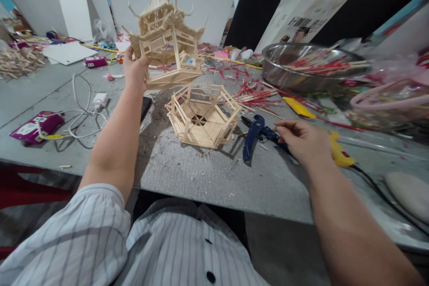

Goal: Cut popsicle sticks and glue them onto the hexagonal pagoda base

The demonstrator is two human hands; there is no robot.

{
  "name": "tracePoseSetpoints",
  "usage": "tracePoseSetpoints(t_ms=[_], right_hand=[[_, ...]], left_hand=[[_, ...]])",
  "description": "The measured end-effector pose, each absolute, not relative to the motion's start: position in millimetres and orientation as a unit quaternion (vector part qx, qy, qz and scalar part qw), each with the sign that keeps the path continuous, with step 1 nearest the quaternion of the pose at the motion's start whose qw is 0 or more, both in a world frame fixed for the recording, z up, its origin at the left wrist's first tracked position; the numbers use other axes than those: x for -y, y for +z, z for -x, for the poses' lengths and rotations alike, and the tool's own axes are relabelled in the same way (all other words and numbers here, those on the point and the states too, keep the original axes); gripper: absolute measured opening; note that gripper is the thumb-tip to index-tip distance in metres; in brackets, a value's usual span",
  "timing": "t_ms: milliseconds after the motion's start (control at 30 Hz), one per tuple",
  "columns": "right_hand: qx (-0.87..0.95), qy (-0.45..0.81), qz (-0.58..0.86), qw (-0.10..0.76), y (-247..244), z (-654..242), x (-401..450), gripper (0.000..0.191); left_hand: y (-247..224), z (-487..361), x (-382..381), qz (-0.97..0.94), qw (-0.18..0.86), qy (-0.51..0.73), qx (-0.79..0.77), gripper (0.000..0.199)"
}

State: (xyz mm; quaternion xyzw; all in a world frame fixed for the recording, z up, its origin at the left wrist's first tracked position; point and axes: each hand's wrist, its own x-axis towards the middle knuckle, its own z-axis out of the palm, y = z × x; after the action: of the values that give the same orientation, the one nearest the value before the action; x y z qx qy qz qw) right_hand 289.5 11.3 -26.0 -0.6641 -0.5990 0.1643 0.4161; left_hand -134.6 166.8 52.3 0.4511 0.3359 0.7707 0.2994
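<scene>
My left hand (136, 69) grips the left side of a pagoda model (167, 40) built from thin wooden sticks, with upturned roof corners, held tilted over the table. In front of it a many-sided stick frame (203, 118) with a small opening in its floor rests on the table. My right hand (298, 138) hovers beside the dark blue pliers-like tool (254, 136), its thumb and index finger close together; anything between them is too small to make out.
A steel bowl (278, 73) of red and plain sticks stands at the back right. A yellow-handled tool (340, 152) with a black cord lies beyond my right hand. Purple box (36, 127), white cable and charger (99, 100) lie left. Loose sticks (258, 96) are scattered behind.
</scene>
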Motion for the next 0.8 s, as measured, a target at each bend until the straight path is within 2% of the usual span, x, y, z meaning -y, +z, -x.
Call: tracePoseSetpoints(t_ms=[167,400,600,800], right_hand=[[0.596,0.165,0.664,0.421,-27,-289,-12,0.033],[0.594,0.174,0.658,0.429,-28,-289,-12,0.027],[0.593,0.172,0.661,0.427,-29,-291,-12,0.029],[0.601,0.121,0.665,0.426,-39,-299,-18,0.03]], left_hand=[[48,141,-177,-0.42,0.341,0.766,-0.347,0.052],[37,145,-186,-0.412,0.329,0.786,-0.323,0.059],[37,136,-171,-0.427,0.319,0.794,-0.293,0.044],[38,127,-168,-0.448,0.31,0.779,-0.31,0.056]])
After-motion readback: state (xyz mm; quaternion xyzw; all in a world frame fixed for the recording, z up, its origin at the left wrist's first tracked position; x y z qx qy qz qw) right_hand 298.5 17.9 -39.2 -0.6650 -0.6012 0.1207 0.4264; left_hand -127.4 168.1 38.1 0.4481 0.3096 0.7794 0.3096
